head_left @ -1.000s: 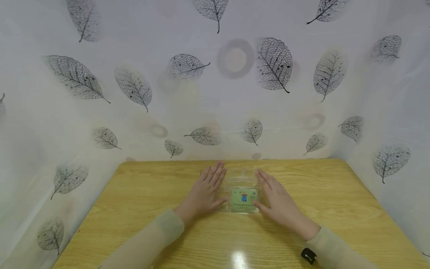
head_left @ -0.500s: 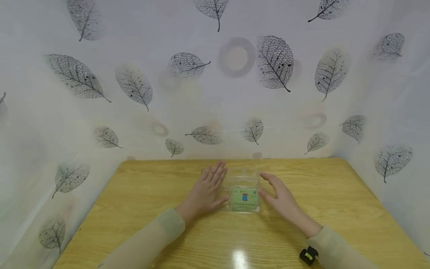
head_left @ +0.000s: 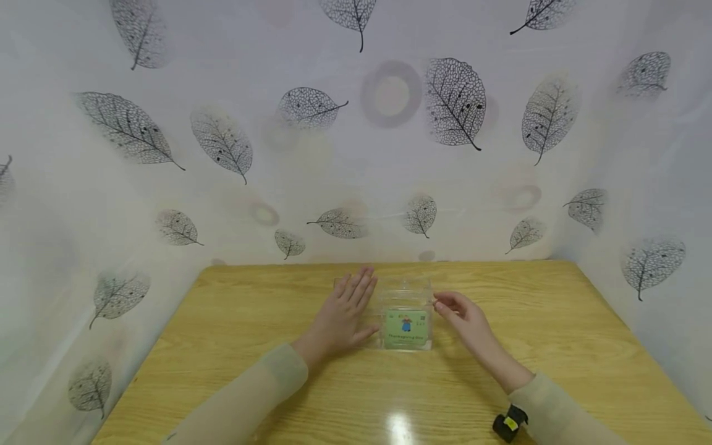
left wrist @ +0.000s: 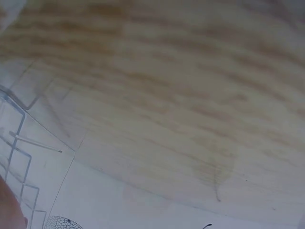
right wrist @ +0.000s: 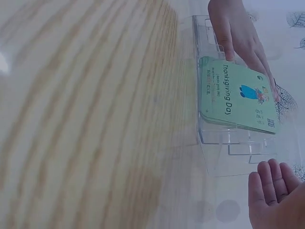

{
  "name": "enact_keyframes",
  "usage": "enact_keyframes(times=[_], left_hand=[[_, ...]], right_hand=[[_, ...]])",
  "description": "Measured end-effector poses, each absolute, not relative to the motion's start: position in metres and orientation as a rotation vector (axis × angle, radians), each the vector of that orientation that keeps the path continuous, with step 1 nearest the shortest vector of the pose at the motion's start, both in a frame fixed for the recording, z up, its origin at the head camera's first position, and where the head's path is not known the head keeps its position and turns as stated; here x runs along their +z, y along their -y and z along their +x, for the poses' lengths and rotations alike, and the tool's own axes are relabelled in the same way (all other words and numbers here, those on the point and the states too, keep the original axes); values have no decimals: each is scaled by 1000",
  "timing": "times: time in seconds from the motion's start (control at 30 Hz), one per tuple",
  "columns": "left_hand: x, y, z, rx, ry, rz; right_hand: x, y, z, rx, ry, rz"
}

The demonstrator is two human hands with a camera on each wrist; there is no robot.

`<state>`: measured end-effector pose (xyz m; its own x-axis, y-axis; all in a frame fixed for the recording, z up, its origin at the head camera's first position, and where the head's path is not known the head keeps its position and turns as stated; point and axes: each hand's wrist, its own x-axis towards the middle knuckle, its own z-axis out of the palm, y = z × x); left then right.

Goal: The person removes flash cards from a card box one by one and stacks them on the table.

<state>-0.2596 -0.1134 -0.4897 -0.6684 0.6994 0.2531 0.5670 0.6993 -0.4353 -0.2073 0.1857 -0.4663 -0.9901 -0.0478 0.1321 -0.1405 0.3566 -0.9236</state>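
A clear plastic holder with stepped compartments (head_left: 405, 286) stands on the wooden table, its left part under my left hand. In its front compartment lies a stack of green cards (right wrist: 233, 95), the top one printed "Thanksgiving Day" with a small figure in blue. My left hand (head_left: 340, 315) rests with straight fingers along the holder's left side, thumb toward the cards. Just beyond the right edge, my right hand (head_left: 464, 318) has loosely bent fingers, thumb near the index finger. In the right wrist view those fingers (right wrist: 267, 183) look free of any object, with a small gap to the holder.
The wood-grain table (head_left: 250, 296) has rounded far corners. Behind and beside it hangs a pale sheet (head_left: 356, 154) printed with dark skeleton leaves. A black wrist device (head_left: 508, 424) sits by the right sleeve.
My right hand has drawn back from the cards' right side, and its fingers have gone from straight to bent. The left hand stays in place. The holder looks practically unmoved.
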Motion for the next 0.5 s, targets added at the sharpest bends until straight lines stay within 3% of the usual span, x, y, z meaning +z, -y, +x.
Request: enact_keyframes(times=[0.5], left_hand=[[-490, 113, -259, 439, 2498, -976]], right_hand=[[-472, -181, -210, 2058, 2400, 19]])
